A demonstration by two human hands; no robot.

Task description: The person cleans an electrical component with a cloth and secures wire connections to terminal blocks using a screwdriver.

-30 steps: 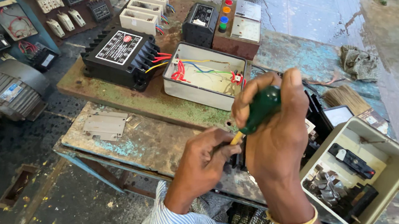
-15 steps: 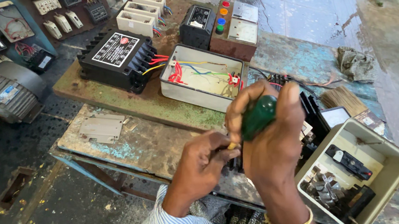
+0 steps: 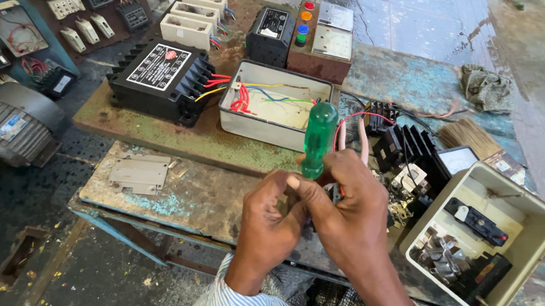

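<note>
A screwdriver with a green translucent handle (image 3: 319, 138) stands upright above the bench edge. My right hand (image 3: 354, 220) grips its lower handle with thumb and fingers. My left hand (image 3: 269, 224) is closed beside it, fingers pinched around a small dark part under the screwdriver; the part and the tip are hidden by both hands. Just behind them lies an open grey box with coloured wires (image 3: 276, 110) on a rusty plate.
A black terminal unit (image 3: 157, 82) sits left of the wired box. A beige open box (image 3: 481, 242) with dark parts stands at the right. A grey motor (image 3: 5, 126) lies at far left. A flat metal plate (image 3: 139, 173) rests on the bench.
My right hand has slid down from covering the green handle to gripping its lower end, so the handle now stands exposed. The view has shifted slightly.
</note>
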